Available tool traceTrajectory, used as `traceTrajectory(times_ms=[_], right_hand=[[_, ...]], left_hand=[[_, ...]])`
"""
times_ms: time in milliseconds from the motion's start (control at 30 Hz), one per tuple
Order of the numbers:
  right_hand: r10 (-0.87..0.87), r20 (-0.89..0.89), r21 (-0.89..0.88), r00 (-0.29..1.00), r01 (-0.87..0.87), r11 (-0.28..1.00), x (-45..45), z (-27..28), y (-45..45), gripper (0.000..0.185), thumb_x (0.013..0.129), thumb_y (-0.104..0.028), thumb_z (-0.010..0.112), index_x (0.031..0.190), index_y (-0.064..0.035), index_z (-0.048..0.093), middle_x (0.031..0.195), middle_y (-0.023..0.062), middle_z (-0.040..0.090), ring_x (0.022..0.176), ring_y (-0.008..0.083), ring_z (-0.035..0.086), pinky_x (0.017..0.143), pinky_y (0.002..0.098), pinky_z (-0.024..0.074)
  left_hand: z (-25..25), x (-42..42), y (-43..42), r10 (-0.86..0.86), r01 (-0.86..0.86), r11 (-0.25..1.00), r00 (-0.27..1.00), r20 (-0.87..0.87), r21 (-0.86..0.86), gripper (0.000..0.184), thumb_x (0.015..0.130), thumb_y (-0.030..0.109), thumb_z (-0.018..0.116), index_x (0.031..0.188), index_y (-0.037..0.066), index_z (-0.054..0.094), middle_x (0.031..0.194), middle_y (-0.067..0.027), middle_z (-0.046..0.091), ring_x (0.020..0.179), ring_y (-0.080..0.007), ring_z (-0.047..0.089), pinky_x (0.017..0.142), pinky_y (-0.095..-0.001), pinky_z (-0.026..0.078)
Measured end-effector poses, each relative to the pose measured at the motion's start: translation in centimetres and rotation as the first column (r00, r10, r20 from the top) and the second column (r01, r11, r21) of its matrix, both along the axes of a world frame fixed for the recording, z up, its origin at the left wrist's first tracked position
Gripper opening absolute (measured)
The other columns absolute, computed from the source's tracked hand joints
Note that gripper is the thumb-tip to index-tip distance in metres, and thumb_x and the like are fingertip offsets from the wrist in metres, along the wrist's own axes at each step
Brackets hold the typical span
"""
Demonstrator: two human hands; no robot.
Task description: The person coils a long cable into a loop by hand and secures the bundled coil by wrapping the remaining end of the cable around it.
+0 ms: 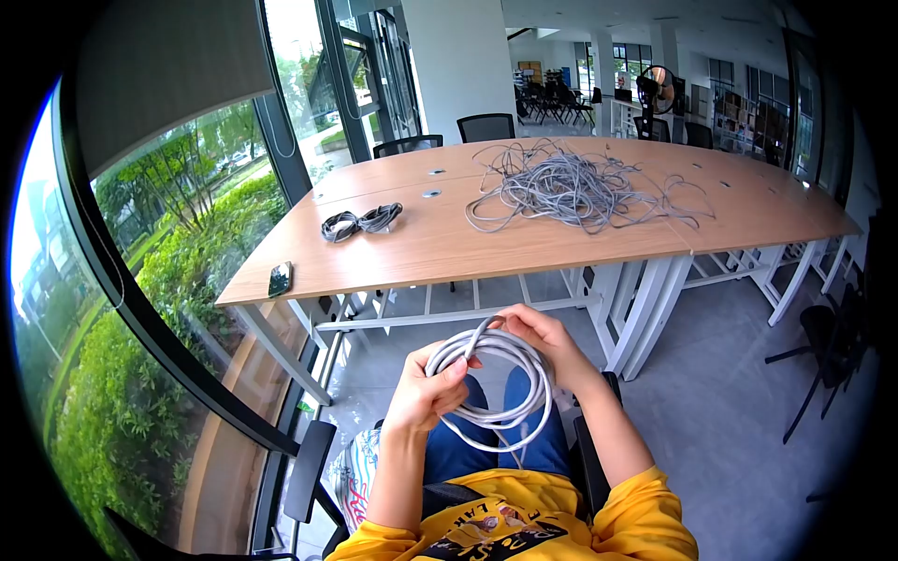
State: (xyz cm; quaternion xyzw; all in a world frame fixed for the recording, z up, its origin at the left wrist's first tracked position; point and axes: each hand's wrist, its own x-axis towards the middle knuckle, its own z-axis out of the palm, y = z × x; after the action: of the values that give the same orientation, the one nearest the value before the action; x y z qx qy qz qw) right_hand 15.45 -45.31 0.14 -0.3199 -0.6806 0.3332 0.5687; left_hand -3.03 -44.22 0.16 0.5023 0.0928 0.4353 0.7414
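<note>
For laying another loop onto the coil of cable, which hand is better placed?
Probably the right hand: its fingers are at the top of the cable coil, by a crossing strand. The left hand grips the coil's side between thumb and fingers, so it seems better suited to steadying.

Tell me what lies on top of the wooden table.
On the table lie a tangled cable pile, a bundled dark cable and a phone. Whatever the pile covers is hidden.
</note>
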Motion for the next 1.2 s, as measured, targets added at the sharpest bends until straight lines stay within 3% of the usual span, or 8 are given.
traceTrajectory(times_ms=[67, 200, 333, 600, 833, 900, 1067, 1200], right_hand=[[0.213, -0.238, -0.216, 0.948, -0.266, 0.939, 0.9, 0.0, -0.1, 0.035, 0.090, -0.029, 0.043, 0.109, -0.0007, 0.050, 0.090, 0.0026, 0.054, 0.077, 0.0066, 0.048, 0.068, 0.0182, 0.0391], [0.316, -0.190, -0.040, 0.930, -0.329, 0.944, 1.0, 0.1, -0.2, 0.052, 0.085, -0.042, 0.048, 0.113, 0.0013, 0.048, 0.090, 0.0023, 0.054, 0.075, 0.0062, 0.046, 0.067, 0.0180, 0.0386], [0.112, 0.177, -0.147, 0.978, -0.086, 0.985, 0.9, 1.3, -1.1, 0.039, 0.077, -0.020, 0.060, 0.108, 0.0007, 0.050, 0.081, 0.0023, 0.055, 0.070, 0.0062, 0.047, 0.063, 0.0190, 0.0396], [-0.008, 0.118, -0.215, 0.993, 0.033, 0.976, 0.5, 0.1, -0.4, 0.028, 0.084, -0.024, 0.053, 0.097, 0.0004, 0.053, 0.070, 0.0018, 0.054, 0.056, 0.0076, 0.047, 0.052, 0.0218, 0.0394], [-0.106, 0.212, -0.162, 0.972, 0.142, 0.976, 0.6, -0.2, -0.1, 0.016, 0.083, -0.017, 0.054, 0.086, -0.0008, 0.054, 0.065, 0.0004, 0.052, 0.054, 0.0068, 0.046, 0.050, 0.0226, 0.0389], [-0.125, 0.288, -0.107, 0.949, 0.162, 0.981, 0.3, -0.5, -0.1, 0.016, 0.083, -0.016, 0.054, 0.087, -0.0007, 0.054, 0.063, 0.0005, 0.052, 0.053, 0.0069, 0.046, 0.049, 0.0230, 0.0387], [-0.102, 0.334, -0.029, 0.937, 0.118, 0.993, 0.0, -0.2, -0.6, 0.015, 0.081, -0.015, 0.056, 0.086, -0.0007, 0.054, 0.060, 0.0005, 0.052, 0.051, 0.0067, 0.048, 0.047, 0.0230, 0.0383], [-0.008, 0.269, -0.093, 0.963, 0.034, 0.995, 0.3, 0.3, -0.9, 0.015, 0.080, -0.016, 0.057, 0.082, -0.0012, 0.056, 0.059, 0.0002, 0.052, 0.052, 0.0065, 0.048, 0.047, 0.0216, 0.0373]], left_hand=[[0.0, -0.1, 0.1, 0.036, -0.036, 0.999, 0.999, 0.008, 0.005, 0.018, 0.079, 0.013, 0.060, 0.083, -0.004, 0.055, 0.044, 0.0051, 0.033, 0.033, -0.0026, 0.023, 0.033, -0.0197, 0.014], [0.2, 0.1, 0.2, 0.142, -0.141, 0.990, 0.988, -0.052, 0.030, 0.020, 0.082, 0.017, 0.056, 0.084, -0.003, 0.054, 0.041, 0.0059, 0.027, 0.031, -0.0027, 0.020, 0.032, -0.0194, 0.015], [0.3, 1.2, -0.3, 0.366, -0.361, 0.931, 0.921, -0.133, 0.060, 0.018, 0.083, 0.014, 0.054, 0.084, -0.004, 0.053, 0.041, 0.0058, 0.027, 0.031, -0.0033, 0.020, 0.033, -0.0201, 0.015], [-0.1, 1.3, 0.2, 0.311, -0.312, 0.950, 0.941, -0.136, 0.018, 0.018, 0.080, 0.013, 0.058, 0.087, -0.003, 0.057, 0.052, 0.0025, 0.043, 0.038, -0.0033, 0.033, 0.036, -0.0188, 0.022], [0.5, 1.2, 0.2, 0.610, -0.454, 0.752, 0.753, -0.246, 0.478, 0.034, 0.068, 0.007, 0.070, 0.097, -0.003, 0.055, 0.079, -0.0046, 0.058, 0.072, -0.0071, 0.053, 0.062, -0.0201, 0.043], [1.2, 1.4, -0.2, 0.759, -0.419, 0.533, 0.621, -0.196, 0.735, 0.036, 0.070, 0.007, 0.069, 0.101, -0.002, 0.053, 0.078, -0.0028, 0.057, 0.067, -0.0058, 0.051, 0.063, -0.0182, 0.042], [2.8, 1.0, -1.2, 0.613, -0.282, 0.721, 0.686, -0.392, 0.633, 0.026, 0.078, 0.007, 0.059, 0.103, 0.002, 0.054, 0.072, -0.0040, 0.057, 0.065, -0.0051, 0.050, 0.061, -0.0173, 0.041], [1.6, 1.1, -0.5, 0.673, -0.268, 0.562, 0.699, -0.244, 0.782, 0.025, 0.078, 0.005, 0.059, 0.102, 0.001, 0.054, 0.074, -0.0053, 0.060, 0.067, -0.0074, 0.053, 0.063, -0.0190, 0.042]])
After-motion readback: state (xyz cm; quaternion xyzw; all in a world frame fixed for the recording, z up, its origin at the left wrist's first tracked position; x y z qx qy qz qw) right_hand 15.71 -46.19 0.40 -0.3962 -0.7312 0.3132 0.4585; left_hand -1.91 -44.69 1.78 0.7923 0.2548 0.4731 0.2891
